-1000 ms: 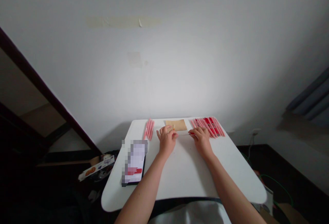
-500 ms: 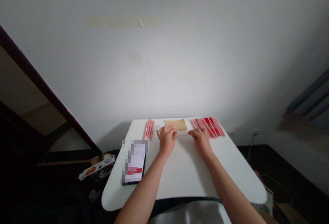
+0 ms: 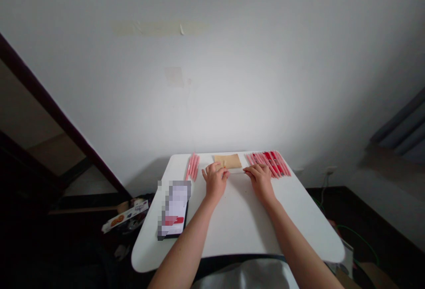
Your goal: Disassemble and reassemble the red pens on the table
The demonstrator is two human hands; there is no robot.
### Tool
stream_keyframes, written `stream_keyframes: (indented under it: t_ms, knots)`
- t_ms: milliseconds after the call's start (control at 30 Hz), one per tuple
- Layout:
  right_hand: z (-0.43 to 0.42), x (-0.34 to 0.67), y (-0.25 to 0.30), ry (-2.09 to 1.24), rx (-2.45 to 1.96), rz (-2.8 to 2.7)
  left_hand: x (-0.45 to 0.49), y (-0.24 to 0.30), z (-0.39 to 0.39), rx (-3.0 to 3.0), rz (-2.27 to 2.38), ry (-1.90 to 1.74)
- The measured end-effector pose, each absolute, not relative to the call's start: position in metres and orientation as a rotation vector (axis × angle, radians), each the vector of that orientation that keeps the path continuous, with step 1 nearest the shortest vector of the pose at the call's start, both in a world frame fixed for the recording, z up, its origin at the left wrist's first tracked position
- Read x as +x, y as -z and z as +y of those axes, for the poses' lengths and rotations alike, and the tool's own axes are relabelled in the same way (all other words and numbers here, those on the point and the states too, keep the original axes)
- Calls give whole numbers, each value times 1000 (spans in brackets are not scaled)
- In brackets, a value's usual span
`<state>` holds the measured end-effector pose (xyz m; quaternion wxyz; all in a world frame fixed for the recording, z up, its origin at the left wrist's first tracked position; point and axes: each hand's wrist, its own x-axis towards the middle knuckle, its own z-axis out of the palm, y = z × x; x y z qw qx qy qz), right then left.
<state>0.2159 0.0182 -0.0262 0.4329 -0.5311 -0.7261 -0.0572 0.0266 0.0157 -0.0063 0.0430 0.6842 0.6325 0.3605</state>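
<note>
My left hand (image 3: 215, 179) and my right hand (image 3: 260, 178) rest on a white table (image 3: 239, 222), fingers curled. Between them they hold the two ends of a thin pale strip (image 3: 236, 171), which lies flat on the table. Just behind the strip sits a tan paper piece (image 3: 228, 161). A row of several red and pink pens (image 3: 269, 163) lies to the right of my right hand. A small bundle of pink sticks (image 3: 193, 166) lies left of my left hand.
A flat dark device with a blurred screen (image 3: 174, 209) lies on the table's left edge. A small printed box (image 3: 124, 216) sits on the dark floor to the left. A white wall stands right behind the table.
Both hands have edged slightly toward the far side of the table with the strip. The red tip seen by my right fingers a second ago no longer shows.
</note>
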Motion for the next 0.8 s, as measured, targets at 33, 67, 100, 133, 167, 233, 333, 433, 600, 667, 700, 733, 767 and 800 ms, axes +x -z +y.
stream_keyframes:
  t_ms: [33,67,100,133,167,233,333,433,600,667,700,733,767,800]
  knots:
    - [18,216,26,141,-1322,-1810,26,6,16,2098,1929,-1106]
    - [18,216,27,139,-1320,-1810,26,7,16,2103,1923,-1109]
    - [19,216,27,135,-1319,-1810,26,7,16,2107,1916,-1113]
    - [19,216,27,131,-1318,-1811,26,7,16,2109,1911,-1118]
    - [19,216,27,127,-1318,-1813,26,6,16,2112,1905,-1123]
    - [18,215,26,121,-1322,-1816,25,6,15,2116,1896,-1136]
    - [18,215,25,123,-1325,-1812,25,6,15,2108,1891,-1146]
    - [18,216,26,131,-1327,-1799,25,7,17,2088,1904,-1147]
    - [20,217,27,127,-1322,-1804,25,9,18,2077,1944,-1127]
    - [20,217,27,133,-1318,-1803,26,8,17,2082,1947,-1117]
    - [19,217,27,135,-1316,-1804,26,8,17,2087,1943,-1115]
    - [19,216,27,137,-1315,-1805,26,7,16,2091,1938,-1117]
    - [19,216,27,137,-1314,-1806,26,7,16,2095,1930,-1122]
    - [19,216,27,135,-1315,-1807,26,7,16,2100,1923,-1128]
